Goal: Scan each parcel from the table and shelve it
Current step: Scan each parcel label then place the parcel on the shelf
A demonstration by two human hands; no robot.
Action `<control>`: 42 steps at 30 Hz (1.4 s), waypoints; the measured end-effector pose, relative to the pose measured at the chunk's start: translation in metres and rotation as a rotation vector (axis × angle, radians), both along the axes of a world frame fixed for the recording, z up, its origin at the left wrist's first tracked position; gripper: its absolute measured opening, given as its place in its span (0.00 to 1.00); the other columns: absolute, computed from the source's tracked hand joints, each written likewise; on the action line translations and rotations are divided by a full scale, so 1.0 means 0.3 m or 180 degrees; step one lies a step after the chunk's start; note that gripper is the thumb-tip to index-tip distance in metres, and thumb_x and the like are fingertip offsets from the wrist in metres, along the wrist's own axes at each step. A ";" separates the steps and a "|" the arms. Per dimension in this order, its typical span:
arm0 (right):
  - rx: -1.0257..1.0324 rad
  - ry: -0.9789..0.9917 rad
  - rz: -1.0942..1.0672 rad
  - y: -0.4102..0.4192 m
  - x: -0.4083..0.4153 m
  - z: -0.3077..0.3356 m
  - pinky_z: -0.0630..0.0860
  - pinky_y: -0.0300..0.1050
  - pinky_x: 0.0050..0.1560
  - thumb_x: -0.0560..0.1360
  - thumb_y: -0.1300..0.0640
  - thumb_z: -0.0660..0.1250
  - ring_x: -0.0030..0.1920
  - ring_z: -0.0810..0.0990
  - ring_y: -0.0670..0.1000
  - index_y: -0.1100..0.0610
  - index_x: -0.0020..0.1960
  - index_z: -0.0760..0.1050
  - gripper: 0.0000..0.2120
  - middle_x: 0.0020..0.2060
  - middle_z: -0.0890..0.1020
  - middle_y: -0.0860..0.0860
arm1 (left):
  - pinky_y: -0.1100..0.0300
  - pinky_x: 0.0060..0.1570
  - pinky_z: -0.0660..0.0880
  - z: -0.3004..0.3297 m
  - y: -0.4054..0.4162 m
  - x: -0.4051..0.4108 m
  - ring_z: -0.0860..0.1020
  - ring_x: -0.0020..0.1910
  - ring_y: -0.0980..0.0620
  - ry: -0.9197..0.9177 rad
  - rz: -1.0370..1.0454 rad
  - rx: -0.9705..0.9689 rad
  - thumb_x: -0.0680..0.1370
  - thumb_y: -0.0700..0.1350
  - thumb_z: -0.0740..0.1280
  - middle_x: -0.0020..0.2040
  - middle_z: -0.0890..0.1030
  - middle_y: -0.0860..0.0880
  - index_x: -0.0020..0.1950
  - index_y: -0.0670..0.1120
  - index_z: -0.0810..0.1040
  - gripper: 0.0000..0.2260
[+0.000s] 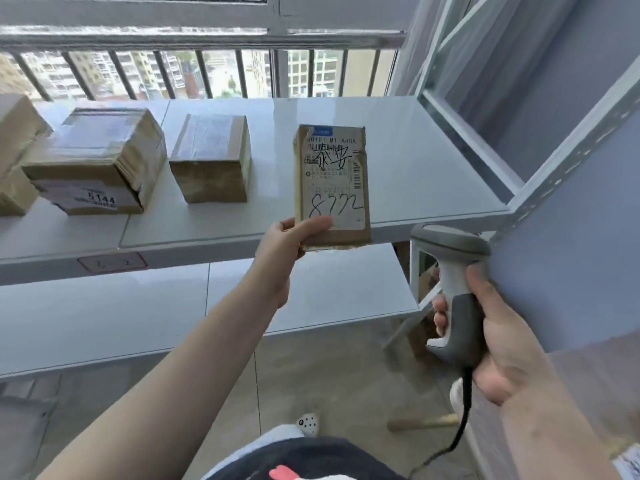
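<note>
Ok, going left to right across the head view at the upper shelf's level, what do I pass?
Brown cardboard box cut by the left edge → taped cardboard box labelled 5144 → smaller plain cardboard box → flat brown parcel with handwritten 872, held by the left hand → grey-and-white handheld barcode scanner in the right hand.

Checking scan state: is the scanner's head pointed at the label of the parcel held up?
No, the scanner in the right hand sits low and right of the parcel, which the left hand holds, label toward the camera.
</note>
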State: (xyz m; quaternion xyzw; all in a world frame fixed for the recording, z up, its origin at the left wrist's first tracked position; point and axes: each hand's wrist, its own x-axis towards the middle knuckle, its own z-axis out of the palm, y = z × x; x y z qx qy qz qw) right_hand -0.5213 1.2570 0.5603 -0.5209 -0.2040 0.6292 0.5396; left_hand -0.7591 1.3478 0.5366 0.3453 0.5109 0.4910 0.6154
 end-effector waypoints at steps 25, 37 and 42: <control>0.0020 -0.0318 0.0391 0.379 -0.128 -0.006 0.74 0.38 0.33 0.75 0.40 0.65 0.31 0.74 0.47 0.57 0.58 0.81 0.23 0.34 0.78 0.52 | 0.63 0.69 0.65 -0.041 0.428 -0.071 0.68 0.62 0.63 0.2166 0.0237 0.1381 0.70 0.45 0.79 0.68 0.70 0.52 0.74 0.55 0.70 0.34; 0.0024 -0.0311 0.0366 0.379 -0.136 -0.003 0.74 0.38 0.34 0.74 0.39 0.65 0.31 0.74 0.48 0.58 0.59 0.81 0.25 0.34 0.78 0.52 | 0.52 0.56 0.76 -0.017 0.429 0.034 0.74 0.66 0.49 0.3191 0.0726 0.1022 0.72 0.60 0.74 0.76 0.61 0.51 0.75 0.61 0.65 0.35; 0.0013 -0.0339 0.0385 0.371 -0.129 -0.003 0.74 0.38 0.32 0.74 0.39 0.65 0.31 0.74 0.47 0.58 0.59 0.81 0.25 0.34 0.78 0.52 | 0.39 0.74 0.61 -0.002 0.373 -0.061 0.59 0.78 0.41 0.3551 0.1007 0.2093 0.73 0.61 0.73 0.79 0.58 0.43 0.77 0.53 0.66 0.36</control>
